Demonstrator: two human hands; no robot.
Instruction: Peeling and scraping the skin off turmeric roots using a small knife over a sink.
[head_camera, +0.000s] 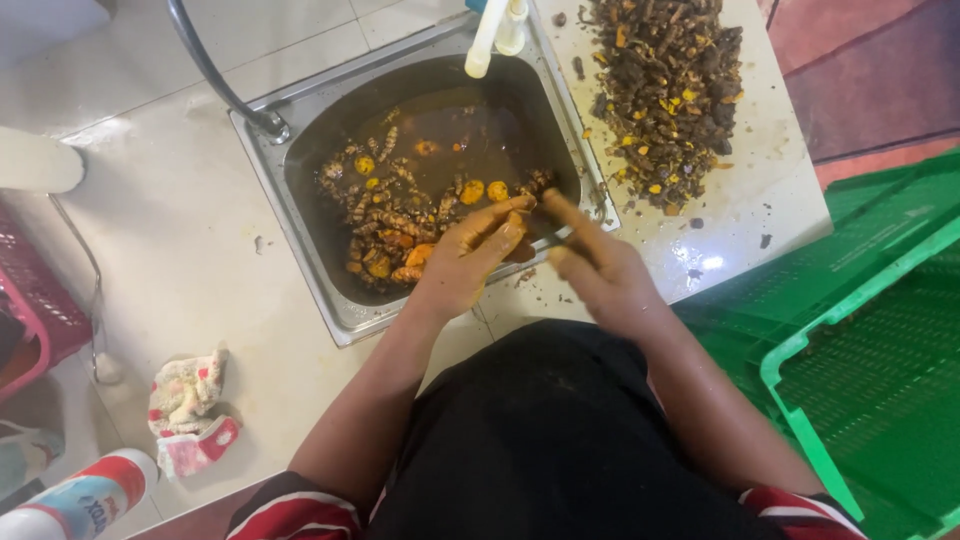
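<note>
Item: left hand (468, 262) and right hand (590, 262), both stained orange, met over the near rim of the square steel sink (300, 190); the left grip pinched a small dark turmeric root (527, 196), the right grip closed on a thin blade-like tool (556, 237), hard to make out. Best handled with short strokes over the brown water. Open room: pale counter (170, 270) to the left; peel heap (668, 90) and green plastic crate (880, 350) crowded the right.
</note>
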